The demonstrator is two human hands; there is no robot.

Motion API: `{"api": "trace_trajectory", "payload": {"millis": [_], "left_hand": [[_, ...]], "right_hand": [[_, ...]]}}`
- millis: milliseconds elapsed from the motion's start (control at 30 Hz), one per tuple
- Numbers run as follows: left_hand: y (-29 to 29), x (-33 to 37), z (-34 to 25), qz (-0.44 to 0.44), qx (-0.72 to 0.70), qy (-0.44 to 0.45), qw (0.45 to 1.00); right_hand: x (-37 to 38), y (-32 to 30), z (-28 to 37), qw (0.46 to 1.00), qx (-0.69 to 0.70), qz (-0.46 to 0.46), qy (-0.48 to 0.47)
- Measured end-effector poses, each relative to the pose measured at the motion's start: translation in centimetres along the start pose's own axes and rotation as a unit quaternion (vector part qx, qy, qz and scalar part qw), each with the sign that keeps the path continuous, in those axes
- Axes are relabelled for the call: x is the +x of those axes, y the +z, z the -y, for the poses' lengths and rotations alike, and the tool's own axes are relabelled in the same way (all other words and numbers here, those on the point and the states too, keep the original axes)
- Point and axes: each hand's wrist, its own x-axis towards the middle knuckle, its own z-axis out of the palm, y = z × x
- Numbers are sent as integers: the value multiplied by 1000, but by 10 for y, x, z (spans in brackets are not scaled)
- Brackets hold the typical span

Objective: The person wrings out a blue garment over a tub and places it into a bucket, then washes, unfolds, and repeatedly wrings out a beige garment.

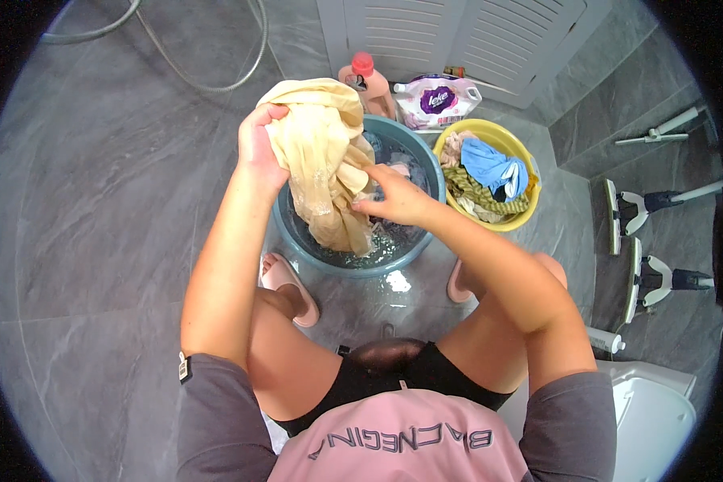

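A wet, pale yellow garment (pixel 317 173) hangs bunched over a round blue basin (pixel 410 259) of water. My left hand (pixel 259 143) has its fingers closed on the upper left side of the cloth, holding it up. At the cloth's right edge is my right hand (pixel 400 195), thumb and forefinger spread apart, their tips against the fabric. Suds cling to the garment's lower part, which reaches down to the water. Some cloth also lies in the basin, mostly hidden.
To the right, a yellow basin (pixel 490 226) holds several clothes, with a blue piece on top. A pink bottle with a red cap (pixel 362 64) and a white-and-purple detergent pouch (pixel 434 100) stand behind. A shower hose (pixel 205 84) curves at the upper left; cleaning tools (pixel 655 285) line the right wall.
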Motion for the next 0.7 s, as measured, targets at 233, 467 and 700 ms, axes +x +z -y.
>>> {"api": "trace_trajectory", "payload": {"millis": [233,467,700], "left_hand": [[-64,7,-35,-46,448,-105,887],[-127,27,-27,-148,775,60,612],[15,-19,34,176,632,22,754]], "right_hand": [[13,-51,22,932,294,-71,201],[14,-82,78,801,570,-119,142],[23,-83,102,780,615,-114,18]]}}
